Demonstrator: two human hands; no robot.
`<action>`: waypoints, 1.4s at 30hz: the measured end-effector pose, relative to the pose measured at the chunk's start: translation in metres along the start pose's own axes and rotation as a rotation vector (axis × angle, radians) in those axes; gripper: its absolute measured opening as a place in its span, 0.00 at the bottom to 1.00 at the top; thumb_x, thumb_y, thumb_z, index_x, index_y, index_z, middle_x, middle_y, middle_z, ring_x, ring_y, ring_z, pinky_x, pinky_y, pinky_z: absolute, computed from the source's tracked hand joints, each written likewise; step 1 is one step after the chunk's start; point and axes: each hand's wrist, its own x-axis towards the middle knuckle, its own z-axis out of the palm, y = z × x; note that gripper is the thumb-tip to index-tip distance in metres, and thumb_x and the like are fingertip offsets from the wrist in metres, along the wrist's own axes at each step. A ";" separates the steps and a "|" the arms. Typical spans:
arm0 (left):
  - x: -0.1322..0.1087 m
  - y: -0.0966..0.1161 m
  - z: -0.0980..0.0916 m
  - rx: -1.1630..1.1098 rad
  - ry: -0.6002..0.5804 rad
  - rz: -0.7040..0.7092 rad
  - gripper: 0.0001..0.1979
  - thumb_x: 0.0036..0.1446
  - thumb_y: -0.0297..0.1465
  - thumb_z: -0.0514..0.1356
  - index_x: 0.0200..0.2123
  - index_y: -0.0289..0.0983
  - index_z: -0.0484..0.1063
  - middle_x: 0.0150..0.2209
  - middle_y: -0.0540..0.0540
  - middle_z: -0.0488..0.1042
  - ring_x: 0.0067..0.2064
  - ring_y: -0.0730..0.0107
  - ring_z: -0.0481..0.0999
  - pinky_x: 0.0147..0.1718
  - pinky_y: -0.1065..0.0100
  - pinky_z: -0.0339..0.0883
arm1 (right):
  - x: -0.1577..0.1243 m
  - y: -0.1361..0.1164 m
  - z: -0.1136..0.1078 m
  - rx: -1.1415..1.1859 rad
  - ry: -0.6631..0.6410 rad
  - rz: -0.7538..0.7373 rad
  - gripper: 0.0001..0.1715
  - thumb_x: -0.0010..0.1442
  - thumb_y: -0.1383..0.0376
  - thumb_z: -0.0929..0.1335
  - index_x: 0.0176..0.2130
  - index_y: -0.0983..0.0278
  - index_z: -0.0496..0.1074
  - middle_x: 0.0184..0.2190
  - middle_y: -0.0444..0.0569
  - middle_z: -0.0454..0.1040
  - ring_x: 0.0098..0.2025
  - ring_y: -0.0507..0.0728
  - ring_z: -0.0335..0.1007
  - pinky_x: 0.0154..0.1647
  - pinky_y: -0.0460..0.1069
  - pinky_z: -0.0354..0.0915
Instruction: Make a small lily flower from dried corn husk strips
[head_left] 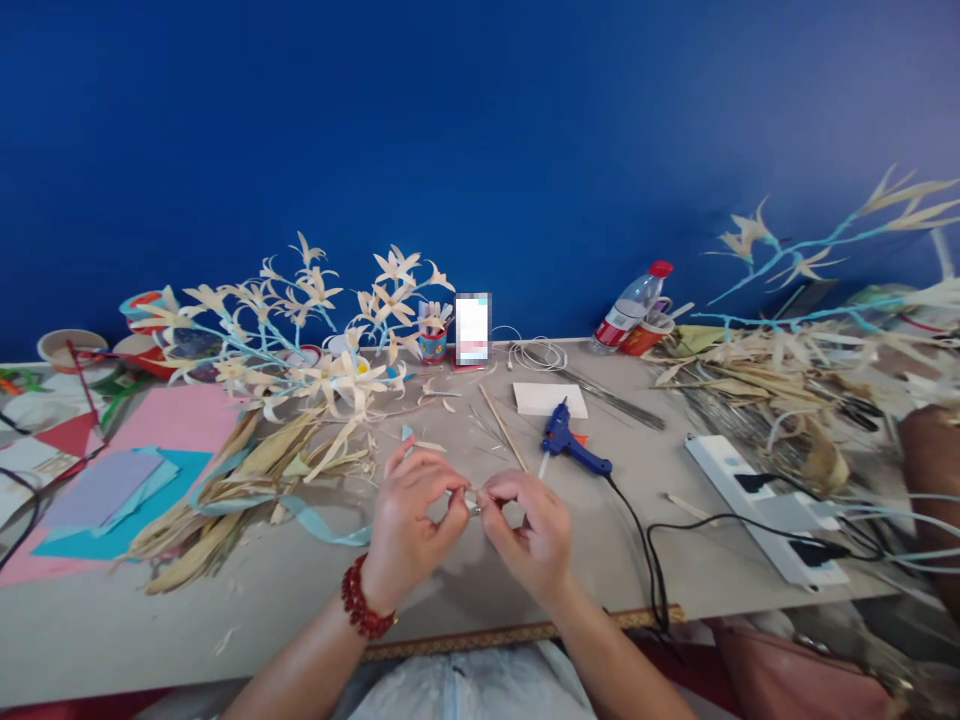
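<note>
Both hands meet over the grey table (pixel 465 590) near its front edge. My left hand (pixel 411 530), with a red bead bracelet on the wrist, pinches one side of a small pale piece (pixel 471 500). My right hand (pixel 528 532) pinches the other side of the same piece. What the piece is I cannot make out. A light blue ribbon (pixel 315 520) trails from the left hand's fingers across the table to the left. A thin wooden stick (pixel 502 428) lies just beyond the hands.
A blue glue gun (pixel 570 448) with black cord lies right of the stick, near a white pad (pixel 549 399). Straw flowers (pixel 315 330) and dried leaves (pixel 225 500) crowd the left. A white power strip (pixel 765 520), a bottle (pixel 630 306) and more straw sit right. Someone's arm (pixel 930 470) shows far right.
</note>
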 end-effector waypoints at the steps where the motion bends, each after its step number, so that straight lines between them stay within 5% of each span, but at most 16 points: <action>1: -0.001 -0.003 0.000 0.023 0.016 -0.004 0.06 0.56 0.24 0.58 0.31 0.40 0.72 0.29 0.51 0.77 0.38 0.65 0.75 0.59 0.50 0.54 | -0.001 0.001 0.000 -0.002 0.009 -0.012 0.07 0.60 0.71 0.66 0.30 0.60 0.67 0.25 0.44 0.72 0.28 0.53 0.70 0.32 0.49 0.65; 6: -0.003 -0.013 -0.004 0.071 0.123 -0.077 0.07 0.57 0.25 0.56 0.31 0.39 0.73 0.30 0.49 0.77 0.38 0.64 0.74 0.59 0.49 0.55 | -0.004 0.003 -0.001 0.030 0.075 0.032 0.07 0.59 0.71 0.66 0.31 0.60 0.68 0.26 0.45 0.73 0.28 0.53 0.70 0.31 0.48 0.66; 12: 0.001 0.002 -0.006 -0.046 -0.070 -0.014 0.06 0.57 0.26 0.57 0.35 0.41 0.74 0.33 0.50 0.79 0.43 0.63 0.75 0.61 0.48 0.50 | -0.002 0.001 0.004 0.057 0.004 0.062 0.06 0.60 0.70 0.67 0.30 0.61 0.68 0.24 0.44 0.72 0.26 0.53 0.69 0.30 0.48 0.65; 20: -0.004 -0.009 -0.006 0.112 0.114 -0.016 0.07 0.56 0.24 0.57 0.31 0.41 0.74 0.30 0.50 0.79 0.39 0.63 0.75 0.62 0.45 0.47 | -0.006 0.005 -0.002 0.060 0.103 0.056 0.07 0.59 0.72 0.67 0.31 0.61 0.68 0.27 0.46 0.73 0.29 0.54 0.70 0.32 0.49 0.66; 27: 0.003 0.006 -0.008 -0.159 -0.080 -0.069 0.04 0.56 0.26 0.58 0.33 0.40 0.73 0.32 0.49 0.76 0.39 0.65 0.74 0.60 0.52 0.54 | -0.005 0.002 0.000 0.122 0.050 0.077 0.06 0.59 0.72 0.67 0.32 0.61 0.70 0.26 0.44 0.73 0.28 0.52 0.69 0.31 0.47 0.66; 39: -0.007 -0.003 0.002 -0.060 0.152 -0.140 0.07 0.58 0.26 0.54 0.29 0.40 0.69 0.29 0.48 0.74 0.37 0.64 0.73 0.56 0.51 0.59 | -0.009 -0.003 0.001 0.039 0.146 0.052 0.06 0.59 0.71 0.67 0.31 0.60 0.70 0.26 0.46 0.75 0.29 0.55 0.72 0.32 0.49 0.67; 42: -0.006 0.002 -0.003 -0.092 0.094 -0.105 0.07 0.58 0.27 0.52 0.34 0.40 0.71 0.33 0.47 0.76 0.40 0.62 0.74 0.58 0.49 0.56 | -0.008 -0.002 0.001 0.089 0.122 0.082 0.06 0.60 0.69 0.67 0.31 0.61 0.70 0.25 0.46 0.74 0.28 0.54 0.71 0.30 0.49 0.67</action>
